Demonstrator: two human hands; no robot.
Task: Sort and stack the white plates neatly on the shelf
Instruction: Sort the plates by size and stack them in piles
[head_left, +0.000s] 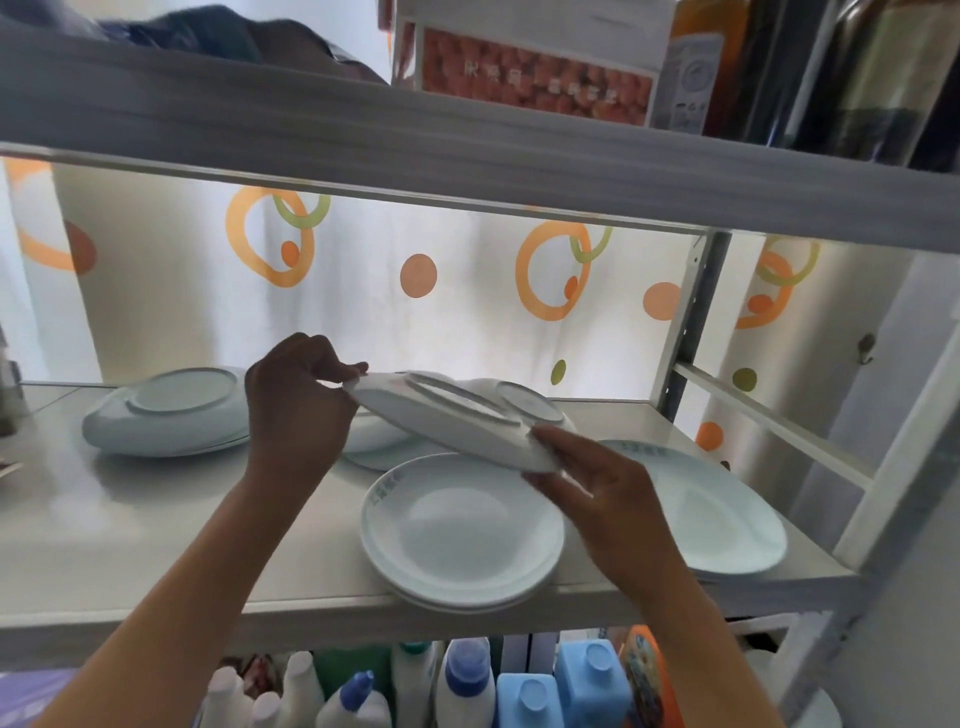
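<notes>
Held plate (452, 418): white, turned bottom-up with its foot ring showing, tilted down toward the right, raised above the shelf board (156, 519). Left hand (296, 400) pinches the upper left rim between thumb and fingertips (356, 370), fingers narrow and closed on the edge. Right hand (597, 483) grips the lower right rim, thumb on top, remaining fingers underneath.

Directly below the right-hand fingers: front stack (462, 535) of white plates, face-up, overhanging the front edge of the board slightly. Just right of the right hand and partly hidden by its wrist: large face-up plate (727, 514), printed marking on its far rim. Behind the held plate, between the two hands: further upturned plates (530, 402), touching or overlapping; exact count cannot be determined. Left of the left-hand fingers, well apart from the front stack: inverted plate pile (171, 415), bottom-up.

Below the board: cleaning bottles (467, 680). Behind the shelf: curtain (415, 275) with orange circles.
</notes>
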